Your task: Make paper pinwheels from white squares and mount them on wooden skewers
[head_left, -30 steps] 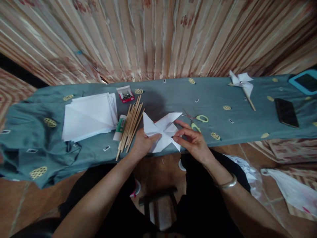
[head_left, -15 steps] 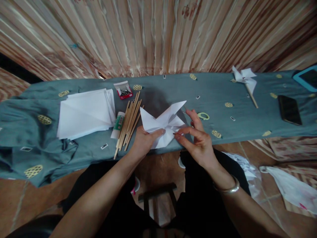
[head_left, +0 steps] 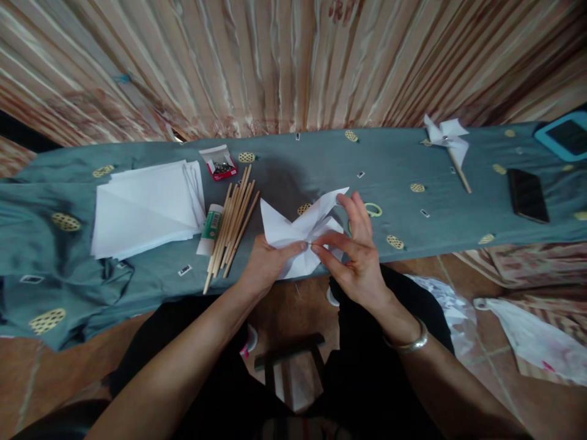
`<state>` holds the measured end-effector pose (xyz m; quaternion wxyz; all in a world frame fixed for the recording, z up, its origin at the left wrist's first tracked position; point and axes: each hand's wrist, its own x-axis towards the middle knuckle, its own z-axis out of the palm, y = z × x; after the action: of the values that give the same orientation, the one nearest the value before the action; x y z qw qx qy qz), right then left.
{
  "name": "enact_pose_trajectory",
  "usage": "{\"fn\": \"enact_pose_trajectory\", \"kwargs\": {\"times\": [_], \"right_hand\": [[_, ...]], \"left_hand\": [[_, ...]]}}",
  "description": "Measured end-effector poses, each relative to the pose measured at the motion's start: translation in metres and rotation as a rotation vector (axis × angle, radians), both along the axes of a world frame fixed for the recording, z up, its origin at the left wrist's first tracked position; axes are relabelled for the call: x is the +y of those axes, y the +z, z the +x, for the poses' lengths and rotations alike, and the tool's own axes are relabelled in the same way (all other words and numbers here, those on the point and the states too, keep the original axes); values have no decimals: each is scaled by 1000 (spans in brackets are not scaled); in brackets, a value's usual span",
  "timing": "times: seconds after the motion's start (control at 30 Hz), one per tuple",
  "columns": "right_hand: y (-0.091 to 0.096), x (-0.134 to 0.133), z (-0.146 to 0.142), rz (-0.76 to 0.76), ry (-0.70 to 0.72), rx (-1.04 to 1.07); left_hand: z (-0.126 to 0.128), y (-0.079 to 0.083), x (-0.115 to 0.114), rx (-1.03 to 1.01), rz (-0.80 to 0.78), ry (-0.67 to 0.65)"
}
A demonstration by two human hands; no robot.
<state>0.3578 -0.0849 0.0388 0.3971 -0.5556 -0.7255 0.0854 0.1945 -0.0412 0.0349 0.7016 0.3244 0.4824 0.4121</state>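
My left hand grips a folded white paper pinwheel from its left side, thumb pressed near the middle where the blade tips meet. At that middle, the thumb and forefinger of my right hand pinch a small thin thumbtack, too small to see fully. The other right fingers are raised beside the pinwheel's upper right blade. Behind my right hand, green scissors lie partly hidden on the cloth.
On the patterned green cloth lie a white paper stack, a glue stick, several wooden sticks and a red box of tacks. Rightward are a pinwheel on a stick, a phone and a blue-framed device.
My right hand has moved left, bringing the thumbtack from the pinwheel's right edge to its middle. The left hand keeps its grip. The whole view has shifted slightly.
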Motion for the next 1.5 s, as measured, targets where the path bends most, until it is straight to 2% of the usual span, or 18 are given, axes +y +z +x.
{"fn": "enact_pose_trajectory", "kwargs": {"times": [0.67, 1.27, 1.5], "right_hand": [[-4, 2, -1, -27, 10, -7], [-2, 2, -1, -121, 31, 54], [-4, 4, 0, -159, 33, 148]], "left_hand": [[-4, -2, -2, 48, 13, -19], [-4, -2, -4, 74, 11, -51], [-5, -2, -4, 54, 18, -69]]}}
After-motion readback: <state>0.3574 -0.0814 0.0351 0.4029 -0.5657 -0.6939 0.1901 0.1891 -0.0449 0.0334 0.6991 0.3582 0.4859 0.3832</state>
